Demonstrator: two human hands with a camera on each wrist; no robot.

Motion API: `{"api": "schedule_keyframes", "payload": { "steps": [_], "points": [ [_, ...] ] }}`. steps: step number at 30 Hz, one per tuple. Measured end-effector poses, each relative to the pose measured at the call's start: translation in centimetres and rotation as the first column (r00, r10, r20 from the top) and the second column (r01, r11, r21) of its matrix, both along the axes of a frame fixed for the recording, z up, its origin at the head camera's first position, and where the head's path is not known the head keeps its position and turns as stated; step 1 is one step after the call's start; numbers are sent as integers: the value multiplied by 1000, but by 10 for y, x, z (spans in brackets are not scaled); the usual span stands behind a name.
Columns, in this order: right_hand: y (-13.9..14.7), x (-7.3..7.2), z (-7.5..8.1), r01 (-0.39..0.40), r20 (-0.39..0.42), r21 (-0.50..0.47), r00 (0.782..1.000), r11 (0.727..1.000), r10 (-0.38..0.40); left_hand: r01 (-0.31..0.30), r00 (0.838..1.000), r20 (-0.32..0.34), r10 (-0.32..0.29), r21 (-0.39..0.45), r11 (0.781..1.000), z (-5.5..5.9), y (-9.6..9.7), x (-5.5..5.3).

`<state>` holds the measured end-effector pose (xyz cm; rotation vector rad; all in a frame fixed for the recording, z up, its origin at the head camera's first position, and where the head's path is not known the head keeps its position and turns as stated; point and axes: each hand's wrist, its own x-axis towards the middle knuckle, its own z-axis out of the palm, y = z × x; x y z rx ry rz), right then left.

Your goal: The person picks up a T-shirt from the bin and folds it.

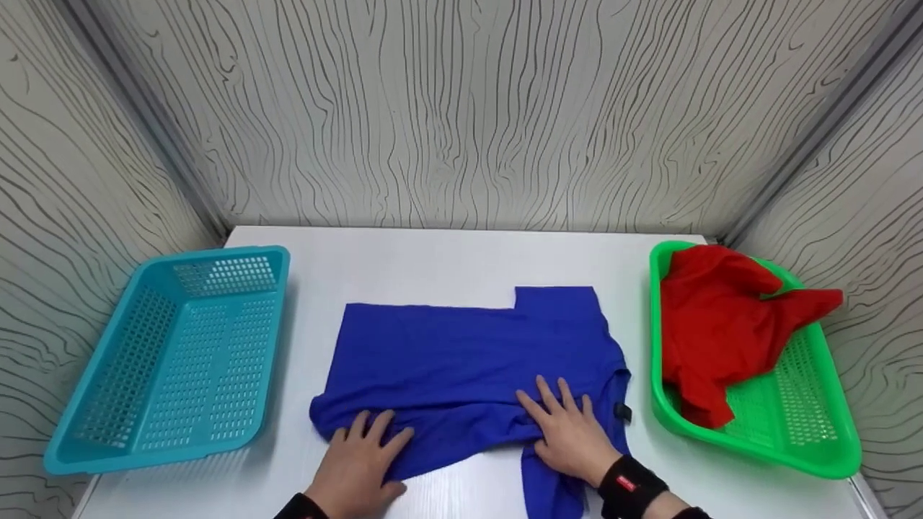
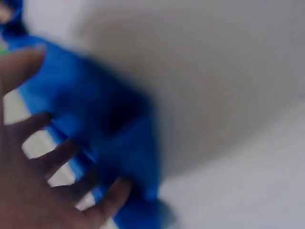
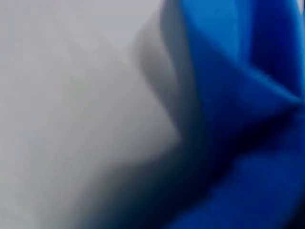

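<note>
A blue T-shirt (image 1: 447, 353) lies on the white table, its hem to the left and its collar, with a dark label, to the right. One sleeve points to the back wall, the other toward the front edge. The part nearest the person is rumpled into a fold. My left hand (image 1: 360, 461) rests with spread fingers on the front hem corner; the left wrist view shows those fingers (image 2: 62, 155) over the blue cloth. My right hand (image 1: 571, 436) lies spread on the shirt near the collar and front sleeve. Only blurred blue cloth (image 3: 248, 119) and table fill the right wrist view.
A turquoise perforated basket (image 1: 270, 346) stands at the left of the table (image 1: 404, 263). On the right is a green basket (image 1: 822, 404) with a red garment (image 1: 721, 317) in it, one end hanging over the far-right rim. Patterned panels (image 1: 461, 115) enclose the back and sides.
</note>
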<state>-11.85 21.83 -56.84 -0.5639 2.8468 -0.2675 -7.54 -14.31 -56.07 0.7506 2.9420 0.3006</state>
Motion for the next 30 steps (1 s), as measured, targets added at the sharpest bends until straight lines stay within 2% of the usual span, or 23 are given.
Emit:
{"api": "schedule_keyframes", "payload": {
  "steps": [2, 4, 6, 7, 9, 11, 13, 14, 17, 19, 21, 23, 24, 25, 26, 27, 28, 30],
  "points": [
    [3, -8, -2, -14, -20, 25, 1000, 1000, 14, -46, 999, 19, 46, -16, 999, -6, -3, -4],
    [5, -21, -4, -18, -70, 54, 997, 998, 22, -116, 993, -32, 116, 9, 993, -11, -9, -14],
    [8, -36, -4, 1, -158, 91, 987, 996, 13, -166, 980, -101, 169, 40, 985, -13, -14, -25],
    [9, -43, -4, 20, -216, 109, 976, 994, 4, -181, 971, -148, 187, 53, 982, -15, -16, -31],
    [11, -57, -1, 67, -349, 149, 937, 987, -11, -200, 947, -243, 211, 69, 977, -16, -21, -42],
    [12, -66, 4, 115, -455, 186, 890, 976, -18, -212, 919, -329, 216, 51, 976, -17, -28, -51],
    [13, -67, 10, 133, -515, 207, 857, 969, -8, -216, 898, -391, 202, 8, 976, -16, -35, -56],
    [13, -64, 14, 130, -528, 211, 849, 969, 1, -210, 894, -410, 183, -22, 977, -14, -39, -57],
    [18, -51, 19, 83, -579, 190, 814, 978, 44, -157, 898, -430, 95, -113, 981, -6, -51, -54],
    [23, -41, 18, 21, -637, 152, 767, 988, 81, -114, 905, -424, 40, -151, 982, 0, -57, -48],
    [31, -32, 16, -60, -716, 98, 689, 993, 112, -87, 913, -407, 14, -161, 983, 6, -61, -39],
    [40, -24, 15, -159, -772, 42, 622, 986, 133, -75, 919, -393, 3, -167, 983, 11, -64, -30],
    [45, -19, 16, -206, -792, 18, 595, 978, 140, -71, 923, -385, 0, -169, 983, 13, -66, -25],
    [49, -14, 18, -251, -801, -6, 580, 968, 145, -67, 925, -381, -3, -171, 983, 15, -67, -21],
    [54, -9, 19, -293, -802, -29, 578, 956, 153, -62, 925, -380, -10, -176, 982, 17, -69, -18],
    [58, -3, 22, -321, -786, -48, 596, 946, 163, -54, 924, -381, -22, -187, 981, 18, -70, -15],
    [62, 3, 24, -340, -758, -69, 629, 938, 173, -42, 923, -382, -38, -198, 979, 18, -72, -12],
    [67, 12, 28, -340, -634, -124, 750, 932, 189, -16, 918, -390, -73, -221, 975, 16, -75, -8]
  ]
}}
